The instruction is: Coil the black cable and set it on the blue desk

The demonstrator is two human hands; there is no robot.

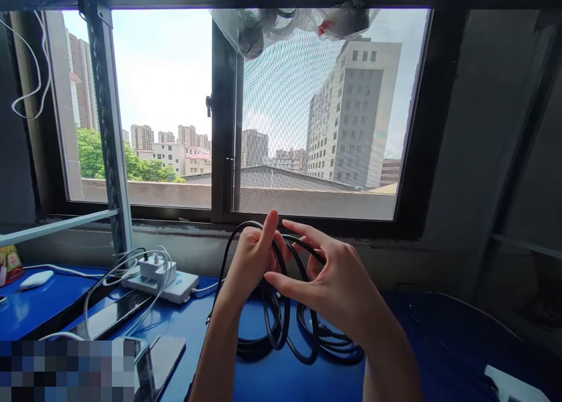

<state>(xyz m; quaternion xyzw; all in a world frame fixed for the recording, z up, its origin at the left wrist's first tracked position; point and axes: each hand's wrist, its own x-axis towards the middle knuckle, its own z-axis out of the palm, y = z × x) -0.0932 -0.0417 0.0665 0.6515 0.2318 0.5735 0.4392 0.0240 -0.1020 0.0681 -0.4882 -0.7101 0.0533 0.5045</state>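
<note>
A black cable [285,326] hangs in loose loops between my hands, above the blue table. My left hand [259,250] is closed round the upper part of the loops, its thumb pointing up. My right hand [329,273] is just to the right, thumb and forefinger stretched apart towards the left hand. One strand of the cable runs to its curled middle fingers; whether they touch it is hard to see. Below, coiled black cables [342,355] lie on the table, partly hidden by my hands and the hanging loops.
A white power strip [180,288] with plugs and white wires stands left on the blue table [272,384]. Phone-like dark devices [169,355] lie nearer me. A white mouse [36,279] is far left, a white object [518,384] front right. A metal post [109,127] rises before the window.
</note>
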